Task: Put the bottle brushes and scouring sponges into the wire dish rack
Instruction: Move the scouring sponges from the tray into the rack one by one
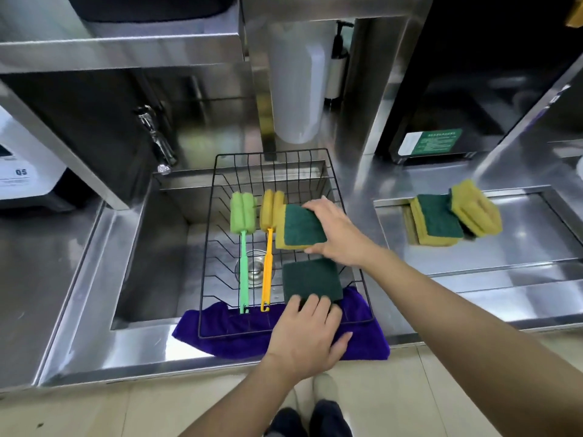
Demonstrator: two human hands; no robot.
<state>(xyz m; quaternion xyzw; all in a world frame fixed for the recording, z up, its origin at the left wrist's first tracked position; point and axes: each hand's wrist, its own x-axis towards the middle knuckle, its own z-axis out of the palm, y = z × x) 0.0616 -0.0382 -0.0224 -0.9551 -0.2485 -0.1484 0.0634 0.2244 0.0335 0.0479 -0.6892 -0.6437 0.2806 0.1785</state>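
Both foam bottle brushes, green [242, 212] and yellow [270, 209], lie in black wire dish rack [339, 197]. Right hand [339, 233] fingers grip green-yellow scouring sponge [301, 227]; left hand [307, 334] fingers press dark green sponge [312, 279]. Sponge pile [454, 216] left on steel counter [504, 257].

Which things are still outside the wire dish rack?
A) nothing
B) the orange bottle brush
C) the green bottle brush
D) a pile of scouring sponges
D: the pile of scouring sponges lies on the steel counter to the right, while both brushes lie inside the wire dish rack.
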